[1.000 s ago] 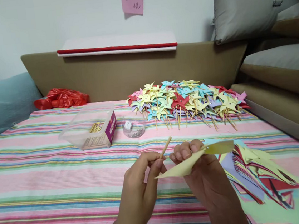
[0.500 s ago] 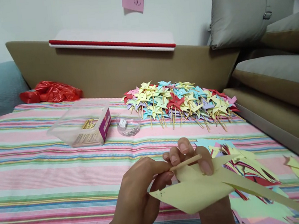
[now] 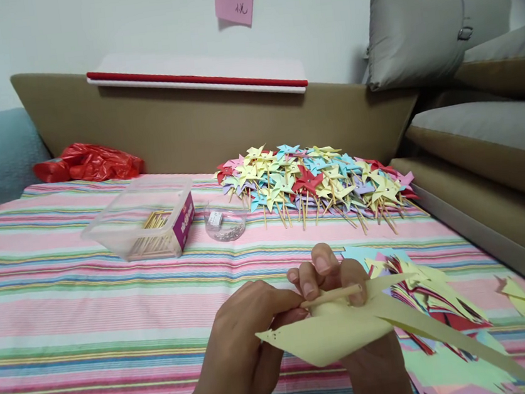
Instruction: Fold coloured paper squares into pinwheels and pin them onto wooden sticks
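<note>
My left hand pinches one end of a short wooden stick between thumb and fingers. The stick points right, its free end lying near my right thumb. My right hand grips a pale yellow paper pinwheel piece with the thumb pressed near its middle. One blade of the paper is curled toward me, with small holes at its left corner, and a long flap stretches to the lower right. The stick lies over the paper; whether the two are joined, I cannot tell.
Behind stands a pile of finished pinwheels. A clear plastic tub holds wooden sticks, beside a small round container of metal bits. Cut coloured paper lies right, and a red plastic bag at back left.
The stick's free end has dipped slightly and shifted right, so it lies flatter. The curled yellow blade has risen and moved a little left. Both hands keep their hold.
</note>
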`<state>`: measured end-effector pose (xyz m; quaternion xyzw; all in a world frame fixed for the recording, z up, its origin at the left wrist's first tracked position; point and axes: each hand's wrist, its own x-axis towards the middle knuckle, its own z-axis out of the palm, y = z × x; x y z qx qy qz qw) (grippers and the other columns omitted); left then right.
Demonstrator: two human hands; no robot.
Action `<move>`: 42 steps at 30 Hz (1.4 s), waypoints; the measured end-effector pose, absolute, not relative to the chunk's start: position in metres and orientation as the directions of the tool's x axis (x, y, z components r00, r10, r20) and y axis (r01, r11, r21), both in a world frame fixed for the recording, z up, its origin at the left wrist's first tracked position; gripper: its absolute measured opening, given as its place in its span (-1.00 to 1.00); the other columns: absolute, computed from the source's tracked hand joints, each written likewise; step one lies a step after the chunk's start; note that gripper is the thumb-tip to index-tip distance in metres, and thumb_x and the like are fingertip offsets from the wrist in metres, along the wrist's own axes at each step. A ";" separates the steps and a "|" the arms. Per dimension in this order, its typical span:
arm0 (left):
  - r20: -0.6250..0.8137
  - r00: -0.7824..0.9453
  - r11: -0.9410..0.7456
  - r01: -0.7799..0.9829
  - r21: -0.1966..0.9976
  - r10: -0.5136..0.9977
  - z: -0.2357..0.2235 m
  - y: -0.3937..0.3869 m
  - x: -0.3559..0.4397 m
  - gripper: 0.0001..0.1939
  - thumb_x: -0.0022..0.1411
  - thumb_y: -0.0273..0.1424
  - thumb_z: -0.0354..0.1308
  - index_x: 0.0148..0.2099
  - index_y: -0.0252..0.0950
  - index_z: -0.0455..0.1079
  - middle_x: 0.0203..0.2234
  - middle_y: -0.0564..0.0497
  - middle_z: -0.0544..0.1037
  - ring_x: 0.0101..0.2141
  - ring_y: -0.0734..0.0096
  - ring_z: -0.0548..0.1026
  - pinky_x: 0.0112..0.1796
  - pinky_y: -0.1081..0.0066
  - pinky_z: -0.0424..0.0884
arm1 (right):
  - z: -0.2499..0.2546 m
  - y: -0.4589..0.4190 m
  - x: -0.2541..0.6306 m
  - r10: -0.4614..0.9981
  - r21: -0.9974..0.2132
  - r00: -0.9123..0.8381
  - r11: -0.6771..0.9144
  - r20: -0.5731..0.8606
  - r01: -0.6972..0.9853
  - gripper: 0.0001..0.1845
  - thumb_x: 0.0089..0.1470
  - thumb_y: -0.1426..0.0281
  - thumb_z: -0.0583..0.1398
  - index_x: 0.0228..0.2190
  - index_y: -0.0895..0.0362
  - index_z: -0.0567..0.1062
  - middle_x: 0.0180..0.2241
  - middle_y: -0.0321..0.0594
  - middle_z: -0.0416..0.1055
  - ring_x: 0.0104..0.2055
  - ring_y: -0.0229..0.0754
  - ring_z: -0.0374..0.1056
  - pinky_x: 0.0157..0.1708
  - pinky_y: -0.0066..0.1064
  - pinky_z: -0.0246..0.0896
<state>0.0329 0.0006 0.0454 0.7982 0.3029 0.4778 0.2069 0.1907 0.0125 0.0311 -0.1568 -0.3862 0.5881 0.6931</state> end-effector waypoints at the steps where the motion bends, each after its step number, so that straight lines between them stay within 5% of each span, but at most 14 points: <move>1: 0.637 0.358 -0.730 0.287 0.621 0.683 0.045 0.001 0.033 -0.85 0.35 -0.53 0.07 -0.18 -0.13 0.31 -0.46 0.15 0.48 -0.49 0.49 0.43 -0.41 0.46 0.32 | 0.031 0.011 0.191 0.944 -0.682 0.007 0.244 0.331 -0.689 -0.68 -0.13 0.09 0.45 -0.67 -0.07 0.52 -0.31 -0.33 0.42 -0.43 -0.25 0.36 -0.32 -0.28 0.41; 11: 0.648 0.366 -0.744 0.301 0.596 0.668 0.043 0.001 0.031 -0.84 0.34 -0.54 0.07 -0.18 -0.13 0.32 -0.48 0.13 0.46 -0.49 0.46 0.43 -0.41 0.45 0.32 | 0.043 0.008 0.191 0.964 -0.715 -0.036 0.169 0.262 -0.678 -0.65 -0.28 0.10 0.52 -0.73 -0.08 0.51 -0.38 -0.34 0.41 -0.46 -0.26 0.38 -0.34 -0.30 0.44; 18: 0.646 0.426 -0.773 0.356 0.524 0.634 0.041 0.002 0.023 -0.73 0.28 -0.60 0.08 -0.08 -0.11 0.31 -0.42 0.11 0.49 -0.43 0.42 0.44 -0.38 0.43 0.33 | 0.036 0.008 0.191 0.944 -0.686 -0.057 0.195 0.326 -0.701 -0.77 -0.15 0.15 0.48 -0.65 -0.14 0.57 -0.34 -0.37 0.44 -0.40 -0.26 0.43 -0.23 -0.29 0.43; 27: 0.652 0.510 -0.827 0.373 0.420 0.561 0.042 0.002 0.017 -0.60 0.25 -0.64 0.12 0.04 -0.12 0.23 -0.34 0.04 0.51 -0.35 0.33 0.44 -0.34 0.35 0.31 | 0.036 0.015 0.185 0.931 -0.668 -0.004 0.258 0.364 -0.698 -0.48 -0.30 -0.01 0.47 -0.78 0.02 0.37 -0.50 -0.37 0.33 -0.56 -0.32 0.32 -0.37 -0.33 0.35; 33: 0.694 0.476 -0.837 0.395 0.380 0.540 0.043 0.004 0.022 -0.62 0.26 -0.69 0.04 0.02 -0.18 0.25 -0.40 0.06 0.48 -0.41 0.37 0.37 -0.39 0.38 0.26 | 0.038 0.007 0.181 0.946 -0.628 -0.023 0.197 0.323 -0.753 -0.75 -0.13 0.17 0.47 -0.61 -0.09 0.53 -0.40 -0.38 0.38 -0.44 -0.26 0.38 -0.39 -0.37 0.34; 42: 0.727 0.346 -0.783 0.457 0.422 0.593 0.033 0.011 0.033 -0.81 0.38 -0.60 0.00 -0.08 -0.23 0.33 -0.42 0.06 0.46 -0.43 0.41 0.36 -0.42 0.45 0.24 | 0.031 0.012 0.173 0.987 -0.642 0.019 0.117 0.157 -0.758 -0.85 0.00 0.26 0.42 -0.39 -0.05 0.57 -0.31 -0.37 0.43 -0.32 -0.31 0.35 -0.26 -0.49 0.33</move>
